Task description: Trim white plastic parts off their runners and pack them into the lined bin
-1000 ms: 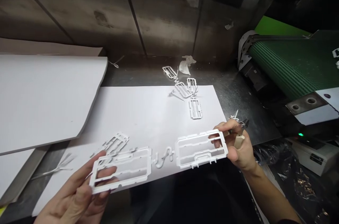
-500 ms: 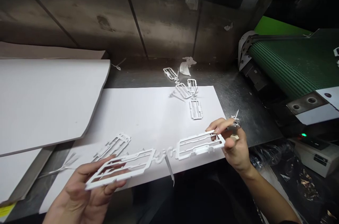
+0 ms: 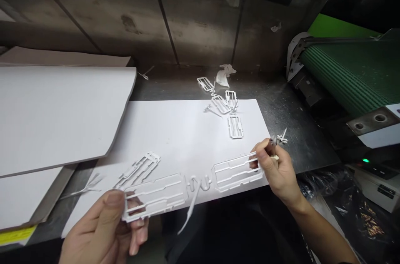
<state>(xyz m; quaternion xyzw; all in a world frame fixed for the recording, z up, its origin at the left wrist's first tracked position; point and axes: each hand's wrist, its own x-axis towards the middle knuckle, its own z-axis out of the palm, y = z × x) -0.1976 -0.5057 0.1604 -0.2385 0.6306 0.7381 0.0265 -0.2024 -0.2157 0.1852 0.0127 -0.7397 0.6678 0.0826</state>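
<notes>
My left hand [image 3: 103,222] pinches the outer end of a white plastic frame [image 3: 156,195] between thumb and fingers. A wavy white runner [image 3: 200,183] with a thin sprue stalk [image 3: 190,210] hanging from it joins this frame to a second one [image 3: 237,171]. My right hand [image 3: 278,172] grips the far end of that second frame, thumb on top. Also tucked in the right hand is a small metal item [image 3: 273,140] beside white plastic bits [image 3: 283,135]; its kind is mostly hidden by the fingers. Both frames hang above the white sheet, tilted towards me.
Another white frame [image 3: 139,169] lies behind my left hand. Several joined frames [image 3: 235,126] and a crumpled white scrap [image 3: 225,76] lie farther back. White boards [image 3: 62,118] are stacked at left. A green conveyor belt [image 3: 353,68] and a grey box [image 3: 375,185] stand at right.
The joined frames have been turned so their flat faces show more towards me. My left grip has shifted to the frame's end, and the right thumb now lies over the second frame.
</notes>
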